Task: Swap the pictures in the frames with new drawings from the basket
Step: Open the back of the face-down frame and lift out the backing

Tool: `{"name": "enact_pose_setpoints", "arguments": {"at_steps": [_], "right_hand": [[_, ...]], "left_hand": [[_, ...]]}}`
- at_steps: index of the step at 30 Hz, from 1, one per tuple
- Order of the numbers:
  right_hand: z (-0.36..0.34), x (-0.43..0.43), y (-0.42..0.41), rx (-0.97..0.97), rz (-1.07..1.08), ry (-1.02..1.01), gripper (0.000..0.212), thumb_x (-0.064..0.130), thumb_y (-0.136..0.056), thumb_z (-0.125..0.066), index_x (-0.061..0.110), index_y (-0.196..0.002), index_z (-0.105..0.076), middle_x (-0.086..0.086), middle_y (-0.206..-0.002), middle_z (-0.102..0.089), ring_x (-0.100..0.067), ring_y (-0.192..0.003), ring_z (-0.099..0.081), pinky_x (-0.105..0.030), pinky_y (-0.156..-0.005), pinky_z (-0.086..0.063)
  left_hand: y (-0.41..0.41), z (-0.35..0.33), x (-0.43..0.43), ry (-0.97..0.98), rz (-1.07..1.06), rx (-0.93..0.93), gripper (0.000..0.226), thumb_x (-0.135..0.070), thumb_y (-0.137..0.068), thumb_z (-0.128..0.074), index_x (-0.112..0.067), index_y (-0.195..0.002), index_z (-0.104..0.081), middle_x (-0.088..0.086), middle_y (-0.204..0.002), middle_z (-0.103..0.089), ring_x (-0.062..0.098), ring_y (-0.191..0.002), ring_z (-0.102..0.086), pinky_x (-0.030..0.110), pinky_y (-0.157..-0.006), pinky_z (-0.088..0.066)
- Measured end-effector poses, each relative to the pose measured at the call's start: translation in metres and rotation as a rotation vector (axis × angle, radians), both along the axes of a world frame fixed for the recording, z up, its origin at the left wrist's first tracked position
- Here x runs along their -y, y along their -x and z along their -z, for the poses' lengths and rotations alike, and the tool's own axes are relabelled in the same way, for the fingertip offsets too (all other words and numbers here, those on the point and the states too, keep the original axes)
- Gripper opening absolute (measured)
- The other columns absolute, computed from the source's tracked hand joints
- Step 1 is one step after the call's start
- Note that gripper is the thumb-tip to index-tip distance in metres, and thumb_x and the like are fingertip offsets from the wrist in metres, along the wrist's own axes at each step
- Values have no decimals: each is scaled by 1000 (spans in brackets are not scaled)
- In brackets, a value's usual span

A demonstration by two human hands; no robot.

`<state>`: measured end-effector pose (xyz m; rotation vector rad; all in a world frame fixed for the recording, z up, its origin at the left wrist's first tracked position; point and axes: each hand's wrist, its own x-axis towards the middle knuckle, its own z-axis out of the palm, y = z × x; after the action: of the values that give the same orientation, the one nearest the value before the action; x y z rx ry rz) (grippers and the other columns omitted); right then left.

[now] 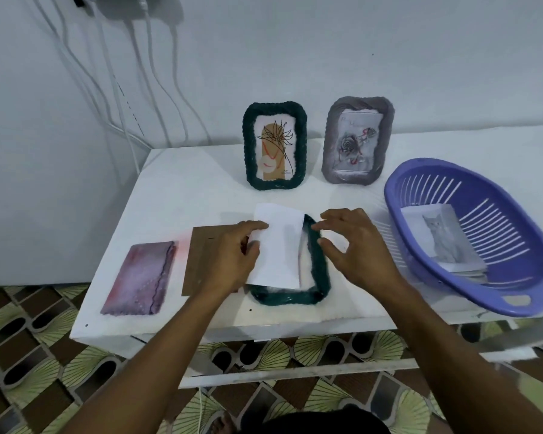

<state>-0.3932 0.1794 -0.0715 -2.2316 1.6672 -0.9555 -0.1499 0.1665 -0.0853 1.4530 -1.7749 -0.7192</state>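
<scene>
Rear of white tabletop point(185, 195): green-framed flower drawing point(275, 145) and grey-framed rose picture point(356, 140), both upright. Right: purple basket point(533, 270) holding cat drawing point(445, 242). Left: pink-purple picture point(138, 278) and brown backing board point(198, 261), both flat. Centre: green frame point(319, 277) lying flat, white sheet point(279, 249) over it. Left hand point(229, 258) pinches sheet's left edge. Right hand point(355, 245) holds nothing, fingers spread at frame's right rim; contact uncertain.

2 frames point(275, 145) at back, basket point(533, 277) rt w/ drawings point(442, 239) inside, 3rd frame point(319, 261) front-centre
</scene>
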Motion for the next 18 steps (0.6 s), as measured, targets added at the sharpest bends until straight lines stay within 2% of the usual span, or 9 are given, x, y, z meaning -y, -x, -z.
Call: {"name": "enact_pose_setpoints", "arguments": {"at_steps": [3,5,7,9,10,12,16,18], "right_hand": [[-33,-7,21,-96,50,133,26,24,-86,-69,23,-111,-70,-1,-122,-64,-23,-111,-51,-35,-94,-41],[-47,-4,47,-136,161,98,28,28,-84,-70,27,-112,-69,-2,-127,-61,-26,-116,-50,-39,-98,-37],[-54,3,76,-207,271,-107,32,36,-84,-69,35,-115,-65,-3,-137,-55,-30,-122,-49,-44,-103,-36],[-57,8,93,-243,299,-361,33,46,-84,-65,48,-116,-58,2,-137,-57,-25,-118,-56,-50,-100,-45],[-57,7,98,-192,287,-434,31,48,-84,-65,52,-114,-57,6,-130,-62,-19,-110,-62,-49,-94,-50],[-59,5,103,-39,279,-446,28,42,-84,-68,48,-111,-61,12,-117,-68,-12,-97,-65,-44,-85,-56],[-70,3,110,208,304,-403,29,22,-86,-70,35,-112,-68,8,-108,-66,-10,-95,-62,-34,-81,-56],[-72,5,111,240,305,-384,30,19,-87,-69,34,-113,-67,8,-107,-65,-12,-99,-61,-32,-82,-54]], "left_hand": [[17,-16,6,-84,39,-199,31,-9,-90,-66,-26,-117,-65,-8,-97,-68,5,-82,-65,11,-69,-50],[33,-22,15,-102,82,-301,33,-4,-86,-70,-21,-114,-65,-5,-104,-68,5,-78,-66,16,-70,-53],[53,-25,23,-118,126,-303,33,-6,-83,-73,-22,-111,-65,-6,-109,-67,7,-76,-65,14,-65,-48],[74,-25,28,-143,156,-277,33,-9,-83,-74,-23,-111,-64,-11,-113,-66,11,-80,-66,12,-65,-47],[85,-24,30,-149,171,-260,33,-10,-83,-74,-23,-112,-64,-12,-115,-65,13,-82,-66,12,-66,-47],[104,-20,34,-162,202,-228,35,-11,-83,-74,-22,-114,-64,-11,-120,-62,17,-86,-65,14,-72,-51],[137,-4,40,-244,237,-147,39,-9,-82,-74,-20,-118,-63,-7,-124,-58,23,-85,-67,31,-78,-57],[153,5,39,-234,270,-113,43,-8,-80,-74,-16,-120,-62,-3,-127,-56,23,-86,-67,34,-81,-57]]}}
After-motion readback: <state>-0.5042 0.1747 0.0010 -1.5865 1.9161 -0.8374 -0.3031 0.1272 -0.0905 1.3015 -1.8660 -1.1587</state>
